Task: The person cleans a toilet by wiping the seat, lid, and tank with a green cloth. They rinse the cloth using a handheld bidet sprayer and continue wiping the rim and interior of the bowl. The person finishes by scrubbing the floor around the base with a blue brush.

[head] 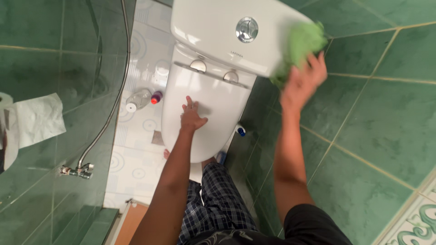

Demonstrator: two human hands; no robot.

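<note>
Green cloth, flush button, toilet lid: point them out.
green cloth (305,43), head view, on its bunched middle.
flush button (247,29), head view, on its round chrome face.
toilet lid (213,131), head view, on bare white surface.

Green cloth (303,41), white toilet (206,113), green tiled wall (381,118), white floor (136,159) with circle patterns, dark plaid trousers (218,204).

At three o'clock on the cistern (218,36), the green cloth (302,45) and the right hand (302,84) are smeared by motion blur, so the grip is unclear. The toilet paper roll (9,131) is cut off at nine o'clock. The cistern's top passes the twelve o'clock edge. The lid (204,109) hides the bowl.
</note>
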